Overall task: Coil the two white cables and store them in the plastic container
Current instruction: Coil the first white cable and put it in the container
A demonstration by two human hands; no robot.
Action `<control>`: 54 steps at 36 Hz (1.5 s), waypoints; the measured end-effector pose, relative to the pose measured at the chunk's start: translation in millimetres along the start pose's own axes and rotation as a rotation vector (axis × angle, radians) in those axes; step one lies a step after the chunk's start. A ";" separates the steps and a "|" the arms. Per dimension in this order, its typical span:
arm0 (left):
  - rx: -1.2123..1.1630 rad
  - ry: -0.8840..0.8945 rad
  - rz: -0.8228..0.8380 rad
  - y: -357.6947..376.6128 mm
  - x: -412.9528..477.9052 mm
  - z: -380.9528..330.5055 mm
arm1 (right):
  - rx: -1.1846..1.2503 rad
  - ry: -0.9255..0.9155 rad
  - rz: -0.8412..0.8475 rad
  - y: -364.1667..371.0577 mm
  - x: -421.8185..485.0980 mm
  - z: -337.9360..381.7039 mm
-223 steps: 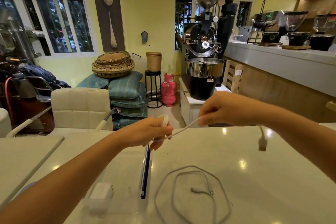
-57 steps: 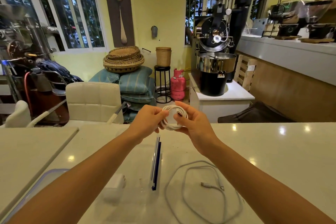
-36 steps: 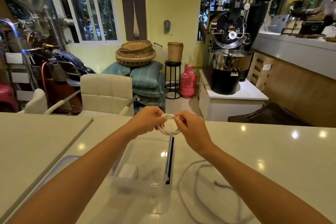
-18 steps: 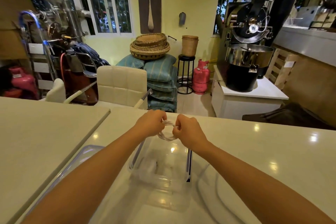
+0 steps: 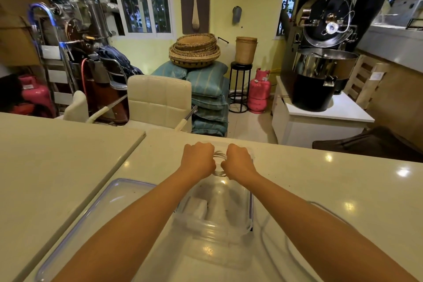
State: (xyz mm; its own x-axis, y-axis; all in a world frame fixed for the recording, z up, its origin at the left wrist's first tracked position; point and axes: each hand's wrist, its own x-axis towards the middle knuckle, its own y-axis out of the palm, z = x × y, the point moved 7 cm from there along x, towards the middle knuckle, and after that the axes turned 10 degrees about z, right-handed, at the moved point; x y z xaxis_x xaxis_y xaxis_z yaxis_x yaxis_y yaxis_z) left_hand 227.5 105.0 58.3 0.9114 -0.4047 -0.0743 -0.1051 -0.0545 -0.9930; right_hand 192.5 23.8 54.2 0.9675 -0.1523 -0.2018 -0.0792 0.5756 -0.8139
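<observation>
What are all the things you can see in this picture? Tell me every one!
coiled cable: one, white, held between both hands over the far end of the container
plastic container: one, clear, on the counter between the forearms
charger block: one, white, inside the container
lid: one, clear with bluish rim, flat on the counter left of the container
loose cable: one, white, on the counter right of the container
counter: one, cream, glossy
chair: one, cream, behind the counter
gas cylinders: two, pink, on the floor
baskets: a stack, woven tan, on blue cushions
coffee roaster: one, black and steel, at right
left hand: closed on the coil
right hand: closed on the coil
</observation>
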 end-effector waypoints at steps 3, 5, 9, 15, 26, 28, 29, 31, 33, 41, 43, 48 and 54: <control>0.125 0.018 0.009 4.4 4.4 -7.2 | -0.073 0.018 0.035 1.7 1.9 0.2; 0.177 0.037 0.029 8.2 7.3 -13.8 | -0.113 0.041 0.049 1.5 2.9 -0.9; 0.183 0.055 0.083 14.3 12.4 -22.8 | -0.196 0.074 0.104 1.8 3.8 -3.9; 0.223 0.059 0.177 28.6 19.1 -24.0 | -0.236 0.077 0.229 10.2 5.4 2.3; 0.279 0.006 0.263 46.0 29.9 -10.1 | -0.174 0.085 0.217 20.9 17.6 1.6; 0.292 0.012 0.249 45.6 29.6 -10.5 | -0.202 0.072 0.226 20.4 18.0 2.6; 0.296 0.014 0.242 45.5 29.3 -10.3 | -0.218 0.066 0.238 20.5 18.0 3.5; 0.299 0.014 0.234 44.8 28.8 -9.7 | -0.258 0.067 0.277 21.2 17.9 4.8; 0.319 0.016 0.235 44.4 28.7 -9.7 | -0.296 0.067 0.323 21.5 16.9 6.6; 0.505 0.035 0.253 37.8 26.0 -13.2 | -0.299 0.098 0.427 26.7 18.3 5.6; 0.508 0.032 0.263 36.6 25.2 -12.6 | -0.289 0.080 0.425 25.9 15.6 7.1; 0.550 0.067 0.253 31.9 21.8 -14.3 | -0.308 0.095 0.446 24.5 15.0 6.6; 0.515 0.102 0.190 25.2 20.7 -12.9 | -0.262 0.092 0.421 8.0 13.7 7.9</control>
State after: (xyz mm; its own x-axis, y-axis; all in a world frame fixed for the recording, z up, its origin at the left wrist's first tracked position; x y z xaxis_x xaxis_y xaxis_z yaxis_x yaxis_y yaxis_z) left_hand 238.6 83.4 33.0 0.8499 -0.4512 -0.2724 -0.0327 0.4707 -0.8817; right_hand 207.0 32.6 49.2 0.8143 -0.0277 -0.5797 -0.5270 0.3831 -0.7586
